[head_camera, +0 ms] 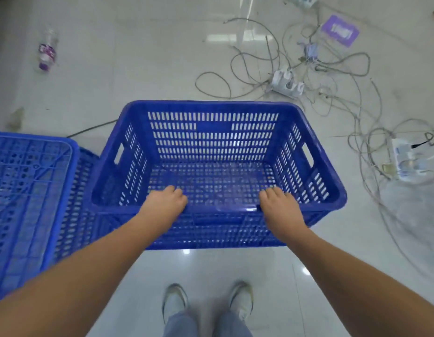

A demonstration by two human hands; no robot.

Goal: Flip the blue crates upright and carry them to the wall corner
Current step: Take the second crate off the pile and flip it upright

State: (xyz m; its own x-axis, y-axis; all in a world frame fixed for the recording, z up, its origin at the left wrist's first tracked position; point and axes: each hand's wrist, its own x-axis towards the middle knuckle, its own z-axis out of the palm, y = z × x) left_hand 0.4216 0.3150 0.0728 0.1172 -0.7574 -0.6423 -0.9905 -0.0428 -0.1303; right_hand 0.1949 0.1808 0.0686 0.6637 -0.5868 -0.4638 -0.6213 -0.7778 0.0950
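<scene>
Head view: upright blue crate (218, 166) at centre frame, open side up, empty, slotted walls and mesh bottom visible. Whether it rests on the floor (128, 64) or is lifted, can't tell.

Left hand (166, 203) sits on the crate's near rim, left of centre, fingers curled over the edge into the inside, grip closed on the rim. Right hand (279, 205) same on the near rim, right of centre, fingers hooked over the edge, grip closed on the rim. Both forearms run in from the bottom corners of the frame.

Second blue crate (28, 195) at left edge of frame, upside down, ribbed bottom facing up, just beside the upright one; whether they touch, can't tell.

Floor is glossy light tile with ceiling light glare. Plastic bottle (47, 53) with purple label lies in upper left, well apart from the crates. Tangle of grey cables (332, 76) fills upper right and right side, with a white power strip (287, 82) in it beyond the crate's far right corner. Purple card (340, 30) lies flat in upper right. Another white box with plugs (405, 159) at right edge.

Shoes (207, 302) and trouser legs at bottom centre, just behind the crate's near wall
</scene>
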